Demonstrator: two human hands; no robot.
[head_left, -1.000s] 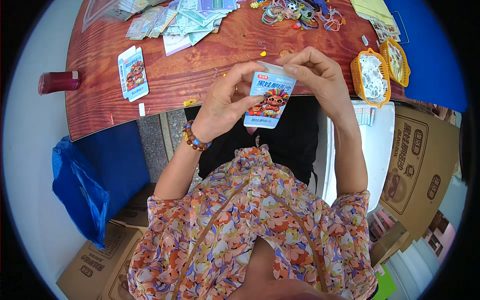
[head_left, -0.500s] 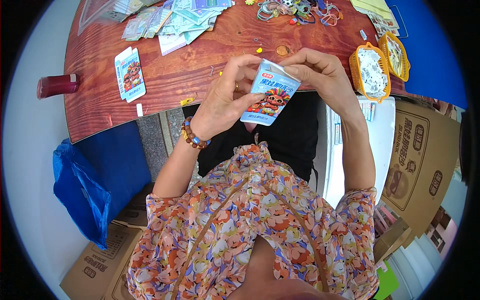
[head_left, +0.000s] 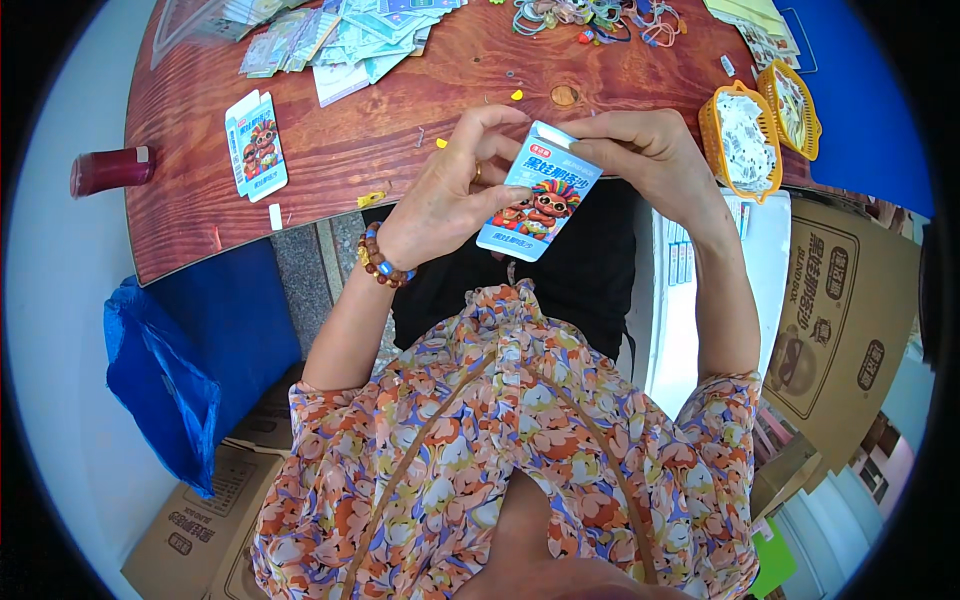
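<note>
Both hands, left hand and right hand, closed tight on a little blue box, two yellow baskets full of small white bits on the counter

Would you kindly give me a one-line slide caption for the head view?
Both hands, left hand and right hand, hold a small light-blue carton above the wooden table.

Small light-blue carton w/ cartoon figures, tilted, top flap open, held up at frame center.
</note>
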